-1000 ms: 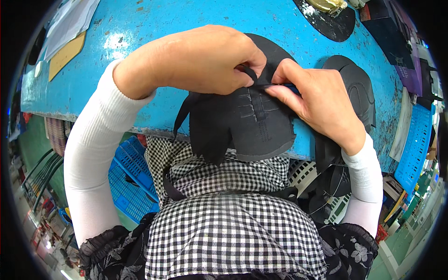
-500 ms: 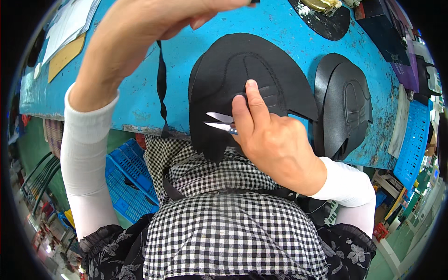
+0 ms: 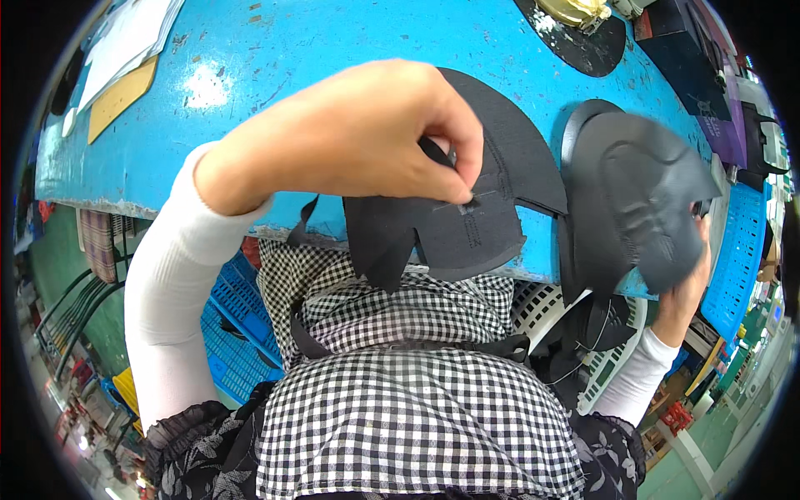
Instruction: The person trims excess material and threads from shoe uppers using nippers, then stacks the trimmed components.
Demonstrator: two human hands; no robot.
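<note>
My left hand [image 3: 367, 142] hovers over the near edge of the blue table [image 3: 333, 50], its thumb and fingers pinched on a narrow black strap at the stitched middle of a flat black shoe upper piece [image 3: 467, 217]. That piece lies half over the table edge, with one tab hanging down toward my lap. At the right, my right hand [image 3: 687, 283] grips from below a second black shoe upper piece [image 3: 642, 200], lifted and curled off a stack of similar black pieces [image 3: 583, 125]. The scissors are hidden or gone from view.
Papers and a tan card [image 3: 121, 96] lie at the far left of the table. A dark round piece with a yellowish object [image 3: 575, 12] sits at the back. A blue crate [image 3: 242, 333] stands under the table; a white basket [image 3: 542, 304] is by my right knee.
My left hand came down from above onto the stitched middle of the flat piece. My right hand left that piece, the small scissors no longer show, and it now holds up the second piece at the right.
</note>
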